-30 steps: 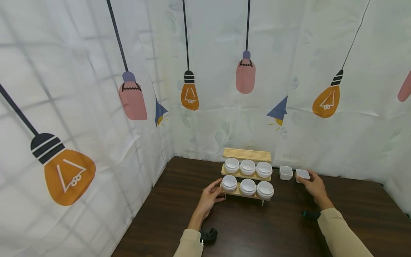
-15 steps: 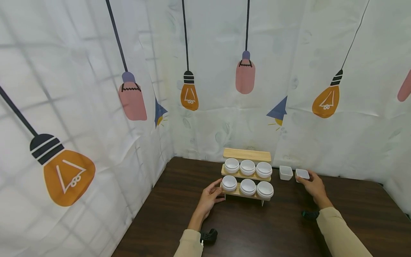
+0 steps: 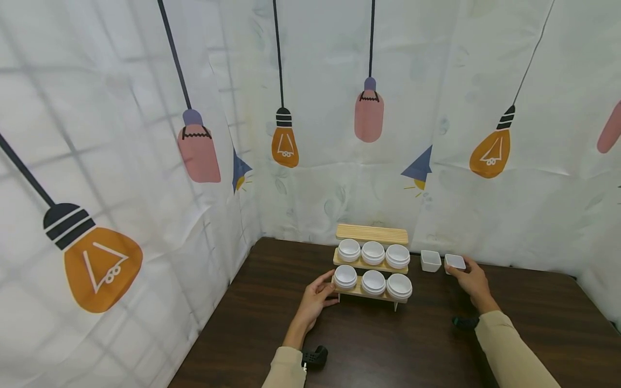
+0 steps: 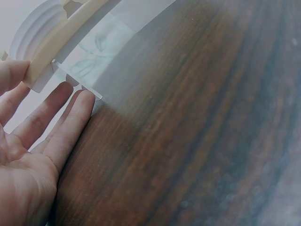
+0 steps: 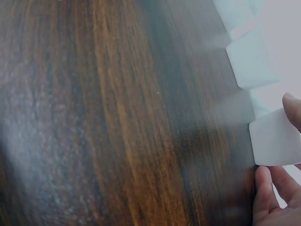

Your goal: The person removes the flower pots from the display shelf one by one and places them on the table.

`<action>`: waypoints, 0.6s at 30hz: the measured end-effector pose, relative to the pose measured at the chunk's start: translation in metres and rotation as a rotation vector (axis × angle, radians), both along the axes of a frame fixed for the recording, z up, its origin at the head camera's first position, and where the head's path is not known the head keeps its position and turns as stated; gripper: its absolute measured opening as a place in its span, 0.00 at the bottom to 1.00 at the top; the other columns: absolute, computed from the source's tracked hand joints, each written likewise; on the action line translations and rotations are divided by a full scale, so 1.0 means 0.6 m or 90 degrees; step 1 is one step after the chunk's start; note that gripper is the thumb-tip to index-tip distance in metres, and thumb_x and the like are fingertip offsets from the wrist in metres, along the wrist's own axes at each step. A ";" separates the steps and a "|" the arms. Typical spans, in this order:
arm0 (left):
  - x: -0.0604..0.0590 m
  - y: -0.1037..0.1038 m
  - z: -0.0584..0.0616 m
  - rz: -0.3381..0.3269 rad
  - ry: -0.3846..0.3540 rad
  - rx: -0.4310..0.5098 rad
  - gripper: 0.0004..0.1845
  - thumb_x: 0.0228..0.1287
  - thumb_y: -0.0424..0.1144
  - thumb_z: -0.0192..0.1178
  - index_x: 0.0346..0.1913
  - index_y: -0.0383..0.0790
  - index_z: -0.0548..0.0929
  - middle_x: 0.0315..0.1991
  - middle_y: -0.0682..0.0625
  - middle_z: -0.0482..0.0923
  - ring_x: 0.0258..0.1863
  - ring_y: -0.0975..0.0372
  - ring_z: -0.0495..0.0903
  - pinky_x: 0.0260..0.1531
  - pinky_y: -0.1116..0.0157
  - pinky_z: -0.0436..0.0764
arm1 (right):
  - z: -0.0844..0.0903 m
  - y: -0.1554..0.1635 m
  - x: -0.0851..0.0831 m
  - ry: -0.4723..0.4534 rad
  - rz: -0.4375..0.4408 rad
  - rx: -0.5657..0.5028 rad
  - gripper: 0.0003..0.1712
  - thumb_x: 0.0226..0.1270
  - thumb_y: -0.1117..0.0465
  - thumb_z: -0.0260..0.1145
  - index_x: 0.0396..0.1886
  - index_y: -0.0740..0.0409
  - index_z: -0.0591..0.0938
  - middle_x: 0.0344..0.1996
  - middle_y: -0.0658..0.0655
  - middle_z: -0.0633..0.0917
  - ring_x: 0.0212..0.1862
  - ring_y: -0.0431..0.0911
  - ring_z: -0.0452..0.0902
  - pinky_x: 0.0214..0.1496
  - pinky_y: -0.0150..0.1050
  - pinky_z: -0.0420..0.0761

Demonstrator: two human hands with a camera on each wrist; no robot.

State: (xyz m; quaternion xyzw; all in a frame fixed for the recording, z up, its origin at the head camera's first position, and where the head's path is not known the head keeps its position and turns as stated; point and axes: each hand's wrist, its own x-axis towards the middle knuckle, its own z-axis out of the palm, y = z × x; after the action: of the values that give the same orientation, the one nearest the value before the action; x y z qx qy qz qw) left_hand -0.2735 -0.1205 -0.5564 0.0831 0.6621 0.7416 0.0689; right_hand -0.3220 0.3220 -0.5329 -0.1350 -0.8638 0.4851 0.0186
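Note:
A tiered wooden rack stands on the dark table, with white round bowls on its two lower shelves. My left hand holds the left end of the bottom shelf. In the left wrist view the thumb lies against the shelf's wooden end, other fingers stretching toward the clear leg. My right hand grips a small white square bowl on the table, right of the rack. The right wrist view shows the thumb on one side of this bowl and fingers on the other.
Another white square bowl stands between the held bowl and the rack. The rack's top shelf bears nothing. Right behind the table hangs a white curtain printed with lamps; another curtain side runs along the left edge.
Both hands keep their hold on the rack and the square bowl. The head view has shifted very slightly, and the right forearm has moved a little to the left.

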 end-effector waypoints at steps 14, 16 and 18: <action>0.002 -0.001 0.001 -0.001 0.004 0.000 0.26 0.78 0.40 0.56 0.76 0.44 0.70 0.57 0.40 0.81 0.58 0.48 0.83 0.55 0.52 0.87 | 0.003 -0.001 0.002 0.006 0.022 0.014 0.51 0.76 0.39 0.58 0.82 0.66 0.49 0.71 0.77 0.63 0.65 0.69 0.64 0.59 0.60 0.75; 0.002 -0.001 0.001 -0.002 0.004 0.001 0.26 0.79 0.40 0.56 0.76 0.44 0.70 0.56 0.40 0.81 0.57 0.48 0.83 0.55 0.52 0.87 | 0.003 0.000 0.001 0.005 0.022 0.016 0.52 0.76 0.39 0.58 0.82 0.65 0.49 0.71 0.77 0.63 0.64 0.69 0.65 0.58 0.59 0.75; 0.001 0.000 0.001 -0.003 0.003 0.001 0.26 0.79 0.40 0.56 0.76 0.45 0.70 0.56 0.41 0.81 0.57 0.48 0.83 0.55 0.53 0.87 | 0.002 0.001 0.000 0.004 0.022 0.017 0.52 0.76 0.38 0.57 0.82 0.65 0.49 0.71 0.77 0.63 0.64 0.69 0.65 0.58 0.60 0.75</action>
State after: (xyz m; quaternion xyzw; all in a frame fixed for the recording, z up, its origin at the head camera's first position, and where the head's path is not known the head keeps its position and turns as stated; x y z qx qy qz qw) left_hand -0.2726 -0.1208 -0.5558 0.0863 0.6616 0.7416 0.0689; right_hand -0.3221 0.3226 -0.5318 -0.1181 -0.8722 0.4744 0.0149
